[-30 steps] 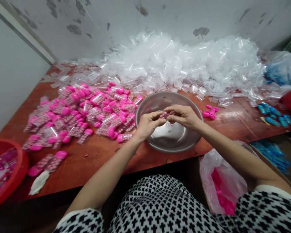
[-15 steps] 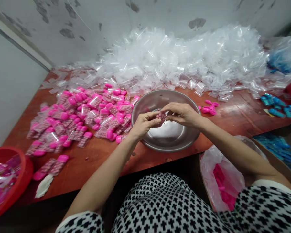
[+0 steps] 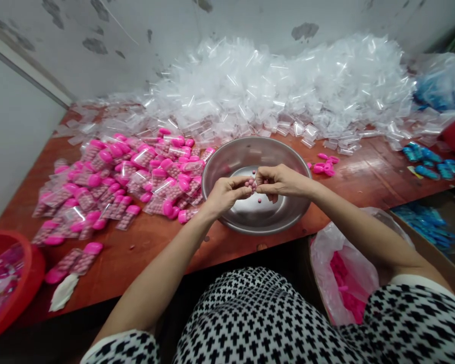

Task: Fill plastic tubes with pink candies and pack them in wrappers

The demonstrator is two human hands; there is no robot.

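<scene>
Over a round steel bowl [image 3: 227, 151] both my hands meet, close together. My left hand [image 3: 222, 196] is closed, pinching a small cluster of pink beads [image 3: 251, 185] that appears to be in a clear container; its walls are hard to make out. Close beside it, my right hand [image 3: 284, 181] is closed too, its fingers curled, with pink beads showing at the fingertips. Inside the bowl, below the hands, a loose pink bead [image 3: 260, 200] is visible. To the left lies a heap of clear containers of pink beads with bright pink caps [image 3: 144, 157].
Clear empty containers [image 3: 273, 81] are piled along the wall. Pink plastic pieces [image 3: 325, 166] lie right of the bowl, blue wrapped pieces [image 3: 426, 161] farther right. A red basin [image 3: 32, 273] stands at left; a plastic bag of pink pieces [image 3: 322, 258] is below the table's front edge.
My right hand has drawn slightly away from the bead cluster and its fingers have curled in. Loose beads now show by the hands in the bowl. The view has shifted slightly.
</scene>
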